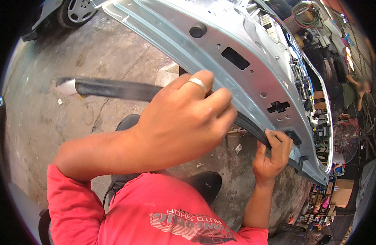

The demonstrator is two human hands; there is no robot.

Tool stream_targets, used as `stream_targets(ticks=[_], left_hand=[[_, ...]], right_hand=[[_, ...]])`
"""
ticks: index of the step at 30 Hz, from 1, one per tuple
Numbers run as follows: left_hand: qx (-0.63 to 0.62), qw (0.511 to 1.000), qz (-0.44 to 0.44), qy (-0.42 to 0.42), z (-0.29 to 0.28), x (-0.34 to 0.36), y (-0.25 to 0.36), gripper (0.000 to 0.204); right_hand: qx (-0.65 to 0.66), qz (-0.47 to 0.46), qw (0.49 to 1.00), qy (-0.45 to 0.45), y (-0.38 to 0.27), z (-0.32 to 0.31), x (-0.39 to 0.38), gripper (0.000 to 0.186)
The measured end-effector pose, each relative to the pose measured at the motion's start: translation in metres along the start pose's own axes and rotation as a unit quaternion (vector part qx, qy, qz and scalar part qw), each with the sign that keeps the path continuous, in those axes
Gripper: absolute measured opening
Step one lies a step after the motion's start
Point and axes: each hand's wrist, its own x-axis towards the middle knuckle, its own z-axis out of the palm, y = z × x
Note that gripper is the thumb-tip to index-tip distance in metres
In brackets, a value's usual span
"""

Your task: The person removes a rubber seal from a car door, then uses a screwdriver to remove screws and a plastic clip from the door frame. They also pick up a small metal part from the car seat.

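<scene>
Head view: my left hand (188, 110) is clenched round the black strip (118, 90), my right (274, 157) pinches it along the panel's (245, 87) edge — hands apart. Too hard a left-hand pull could stretch or kink it — or slip my pinch.

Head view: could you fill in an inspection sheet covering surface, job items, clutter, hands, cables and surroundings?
Surface: stained, cracked concrete floor.
Job items: long black strip, one end hanging free at left; silvery car panel with cut-outs.
Clutter: small pale scrap and other bits on the floor.
Hands: left hand closed around the strip; right hand pinching it beside the panel's edge.
Cables: coiled green hose or cable, upper right.
Surroundings: car wheel, fan, another person.
</scene>
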Motion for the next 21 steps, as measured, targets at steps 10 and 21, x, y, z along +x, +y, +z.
stream_targets(ticks=[10,21], left_hand=[[-0.012,0.999,0.037,0.000,0.008,0.020,-0.013,0.014],[-0.035,0.996,0.083,0.005,0.016,0.014,-0.026,0.019]], right_hand=[[0.086,-0.037,0.996,-0.009,-0.056,0.031,0.060,0.043],[0.090,-0.021,0.995,-0.027,-0.064,0.033,0.071,0.032]])
